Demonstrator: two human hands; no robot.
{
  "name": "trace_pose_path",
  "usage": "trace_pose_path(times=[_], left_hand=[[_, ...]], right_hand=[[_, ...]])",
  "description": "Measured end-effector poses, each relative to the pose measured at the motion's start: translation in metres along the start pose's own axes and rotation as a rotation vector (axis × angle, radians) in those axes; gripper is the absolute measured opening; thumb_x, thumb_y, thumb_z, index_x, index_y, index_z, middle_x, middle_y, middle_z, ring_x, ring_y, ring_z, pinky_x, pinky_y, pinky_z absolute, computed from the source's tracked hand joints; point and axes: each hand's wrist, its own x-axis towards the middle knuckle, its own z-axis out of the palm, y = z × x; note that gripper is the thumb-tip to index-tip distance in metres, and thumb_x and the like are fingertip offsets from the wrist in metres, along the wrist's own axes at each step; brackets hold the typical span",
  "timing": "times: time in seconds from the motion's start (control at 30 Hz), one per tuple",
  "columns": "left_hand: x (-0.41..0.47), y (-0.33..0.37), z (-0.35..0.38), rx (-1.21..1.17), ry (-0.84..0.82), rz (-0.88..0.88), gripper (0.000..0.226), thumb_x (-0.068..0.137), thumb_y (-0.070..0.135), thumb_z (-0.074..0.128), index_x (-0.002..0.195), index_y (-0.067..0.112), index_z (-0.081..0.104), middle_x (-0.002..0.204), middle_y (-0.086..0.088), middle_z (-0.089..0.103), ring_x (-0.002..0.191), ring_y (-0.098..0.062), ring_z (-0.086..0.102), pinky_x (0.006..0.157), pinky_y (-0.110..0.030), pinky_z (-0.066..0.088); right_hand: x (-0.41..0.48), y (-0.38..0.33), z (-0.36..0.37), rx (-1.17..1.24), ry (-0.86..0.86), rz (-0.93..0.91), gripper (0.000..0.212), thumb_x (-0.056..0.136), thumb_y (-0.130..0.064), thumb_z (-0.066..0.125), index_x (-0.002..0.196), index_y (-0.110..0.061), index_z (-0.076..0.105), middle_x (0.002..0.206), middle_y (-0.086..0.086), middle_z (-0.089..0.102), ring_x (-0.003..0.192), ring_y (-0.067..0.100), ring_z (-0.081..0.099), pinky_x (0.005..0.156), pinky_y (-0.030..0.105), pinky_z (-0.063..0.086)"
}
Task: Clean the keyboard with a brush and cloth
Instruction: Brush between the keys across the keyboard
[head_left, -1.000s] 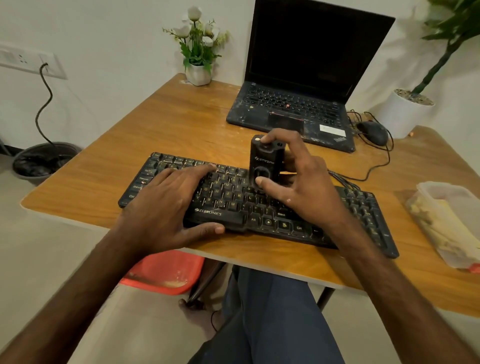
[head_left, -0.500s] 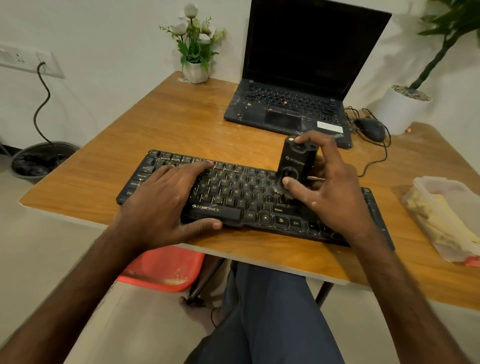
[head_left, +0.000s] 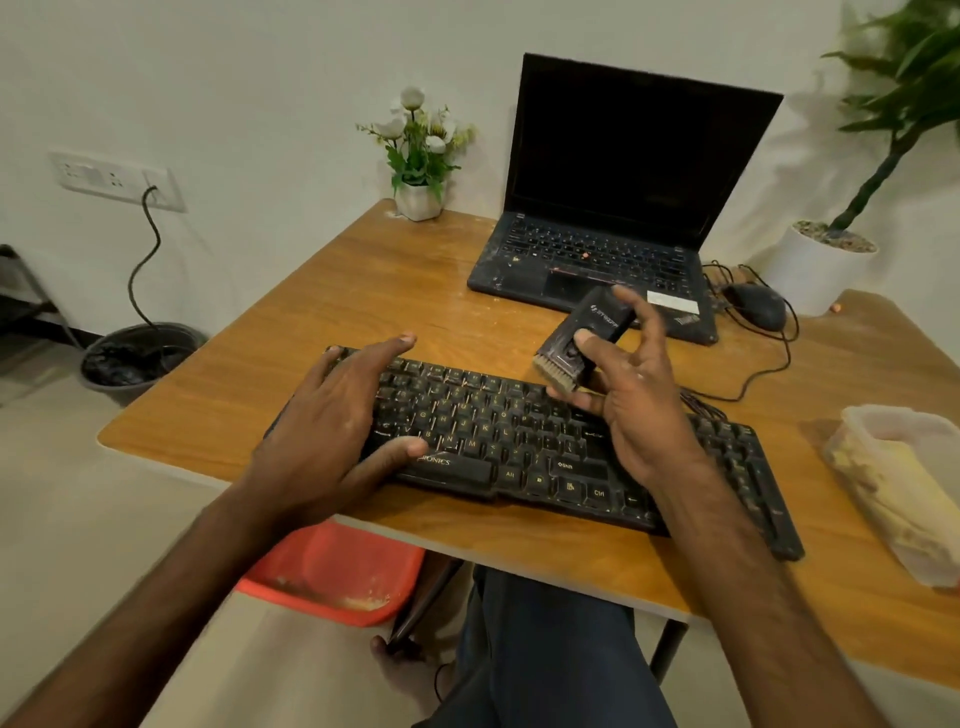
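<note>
Black plastic, block-shaped, with a strip of pale bristles along its lower edge: the small hand brush (head_left: 582, 340) sits in the grip of the right hand (head_left: 631, 395), thumb on its near face and forefinger over its far end, the remaining fingers spread loose. The brush is tilted, bristles down and to the left, and appears raised just clear of the top row of keys; contact cannot be confirmed. Below and beside it lies the long black wired keyboard (head_left: 519, 447), set across the near edge of the wooden tabletop (head_left: 395, 291). The left hand (head_left: 337, 431) rests flat and open on the keyboard's left end, fingers extended, holding nothing and apparently steadying it. Farther back stand an open black laptop (head_left: 613, 208) and a black mouse (head_left: 756, 306); at the right edge lies a clear plastic container (head_left: 893, 478) holding something yellowish, possibly the cloth. Judged from this, brushing is under way or pausing, and wiping with the cloth remains to be done.
</note>
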Motion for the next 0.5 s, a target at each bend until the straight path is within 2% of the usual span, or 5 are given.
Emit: trace_pose_path(times=[0.17, 0.27, 0.33, 0.43, 0.5], left_hand=[[0.003, -0.025, -0.028, -0.139, 0.095, -0.180, 0.079, 0.094, 0.071, 0.031, 0.156, 0.022, 0.024, 0.159, 0.001, 0.034, 0.141, -0.010, 0.034, 0.112, -0.032, 0.027], [0.010, -0.048, -0.037, -0.224, 0.005, -0.262, 0.077, 0.090, 0.077, 0.029, 0.153, 0.033, 0.025, 0.160, 0.007, 0.031, 0.144, -0.008, 0.031, 0.115, -0.037, 0.029], [0.014, -0.057, -0.035, -0.395, -0.051, -0.367, 0.083, 0.085, 0.085, 0.026, 0.150, 0.035, 0.029, 0.158, 0.007, 0.034, 0.139, -0.009, 0.036, 0.112, -0.040, 0.035], [0.018, -0.060, -0.025, -0.645, -0.063, -0.473, 0.094, 0.076, 0.094, 0.025, 0.147, 0.034, 0.034, 0.150, 0.013, 0.045, 0.136, -0.006, 0.044, 0.114, -0.050, 0.038], [0.017, -0.055, -0.017, -0.710, -0.091, -0.487, 0.093, 0.074, 0.096, 0.026, 0.147, 0.037, 0.034, 0.147, 0.016, 0.049, 0.135, -0.007, 0.047, 0.112, -0.053, 0.041]], right_hand=[[0.018, 0.007, 0.012, 0.162, -0.073, 0.164, 0.066, 0.090, 0.000, 0.064, 0.140, -0.035, 0.040, 0.126, 0.014, 0.061, 0.101, 0.039, 0.070, 0.074, 0.046, 0.062], [0.026, 0.007, 0.013, 0.183, -0.073, 0.200, 0.076, 0.084, 0.003, 0.068, 0.145, -0.027, 0.033, 0.125, 0.017, 0.064, 0.103, 0.037, 0.070, 0.075, 0.046, 0.061], [0.029, 0.007, 0.012, 0.156, -0.095, 0.191, 0.071, 0.084, 0.003, 0.068, 0.142, -0.024, 0.037, 0.119, 0.013, 0.069, 0.105, 0.034, 0.070, 0.079, 0.048, 0.061], [0.030, 0.006, 0.011, 0.096, -0.119, 0.164, 0.062, 0.086, 0.005, 0.067, 0.131, -0.031, 0.045, 0.106, 0.005, 0.075, 0.107, 0.031, 0.070, 0.086, 0.051, 0.058], [0.030, 0.005, 0.011, 0.057, -0.125, 0.146, 0.064, 0.085, 0.005, 0.068, 0.129, -0.035, 0.045, 0.111, 0.008, 0.074, 0.104, 0.030, 0.071, 0.086, 0.050, 0.058]])
